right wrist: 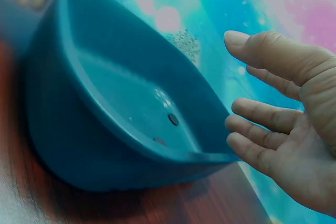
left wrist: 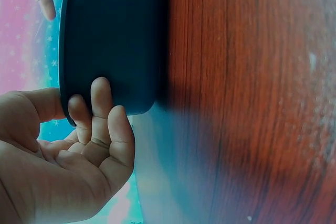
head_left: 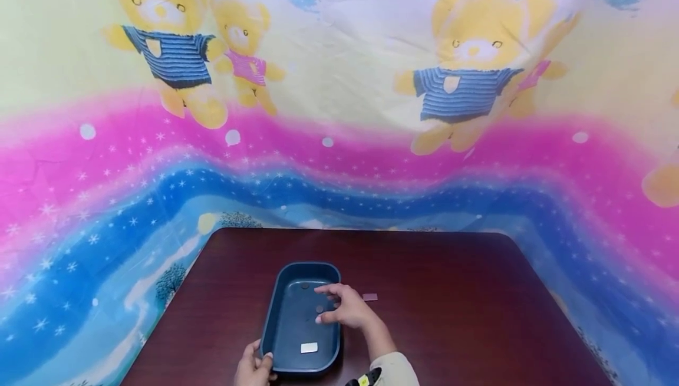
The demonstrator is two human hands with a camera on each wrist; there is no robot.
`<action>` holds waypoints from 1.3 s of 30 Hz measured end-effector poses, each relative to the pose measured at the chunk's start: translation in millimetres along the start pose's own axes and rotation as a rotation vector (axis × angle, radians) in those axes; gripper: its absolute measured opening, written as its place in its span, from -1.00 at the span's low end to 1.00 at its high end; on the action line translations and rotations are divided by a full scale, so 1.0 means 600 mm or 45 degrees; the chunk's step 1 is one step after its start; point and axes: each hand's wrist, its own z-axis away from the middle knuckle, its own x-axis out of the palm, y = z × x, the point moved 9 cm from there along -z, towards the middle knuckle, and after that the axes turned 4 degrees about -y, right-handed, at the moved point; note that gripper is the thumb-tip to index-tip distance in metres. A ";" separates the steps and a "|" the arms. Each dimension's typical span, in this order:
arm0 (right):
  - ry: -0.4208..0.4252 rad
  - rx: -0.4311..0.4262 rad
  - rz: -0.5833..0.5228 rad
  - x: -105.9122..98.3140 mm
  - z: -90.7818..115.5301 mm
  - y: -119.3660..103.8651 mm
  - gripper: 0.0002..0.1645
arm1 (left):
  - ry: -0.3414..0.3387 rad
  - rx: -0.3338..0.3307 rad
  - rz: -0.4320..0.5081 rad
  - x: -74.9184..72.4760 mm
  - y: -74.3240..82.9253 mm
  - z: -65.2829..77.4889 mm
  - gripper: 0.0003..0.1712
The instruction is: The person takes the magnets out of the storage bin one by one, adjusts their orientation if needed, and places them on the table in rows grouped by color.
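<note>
A deep dark blue-green tray [head_left: 301,327] with rounded corners stands on the table. At its near left corner my left hand [head_left: 254,367] grips the wall; in the left wrist view the fingertips [left wrist: 101,90] press the outer side, with the thumb over the rim. Above the tray's right side hovers my right hand [head_left: 345,309], thumb and fingers spread apart with nothing between them. Inside the tray lie a white rectangular piece [head_left: 309,347] near the front and two small dark round discs, one disc [head_left: 305,286] toward the back and another disc [head_left: 319,309] below the right fingers.
On the dark red-brown table [head_left: 451,309], just right of the tray, lies a small flat pinkish rectangle [head_left: 370,297]. A cloth [head_left: 339,156] printed with bears hangs behind the table and along its sides.
</note>
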 end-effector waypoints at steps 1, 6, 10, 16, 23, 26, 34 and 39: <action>-0.014 0.002 0.003 0.005 -0.003 0.001 -0.38 | -0.001 -0.002 -0.004 0.000 -0.001 0.000 -0.50; -0.107 0.046 0.026 0.028 -0.013 0.004 -0.39 | -0.002 -0.009 -0.003 0.000 -0.001 0.003 -0.49; -0.180 0.109 0.094 0.040 -0.021 0.005 -0.43 | -0.002 -0.018 0.003 -0.001 0.004 0.004 -0.49; -0.305 0.144 0.239 0.067 -0.033 0.003 -0.61 | 0.016 -0.018 0.008 -0.002 0.008 0.006 -0.50; -0.424 0.152 0.407 0.097 -0.033 0.002 -0.68 | 0.032 -0.020 -0.020 -0.002 0.007 0.007 -0.50; -0.428 0.170 0.519 0.105 -0.035 0.004 -0.69 | 0.037 -0.029 -0.018 -0.002 0.006 0.007 -0.51; -0.403 0.281 0.800 0.122 -0.038 0.013 -0.74 | 0.023 -0.033 -0.039 0.002 0.002 0.004 -0.49; -0.385 0.282 0.891 0.131 -0.038 0.014 -0.71 | 0.032 -0.052 -0.030 -0.001 -0.002 0.003 -0.50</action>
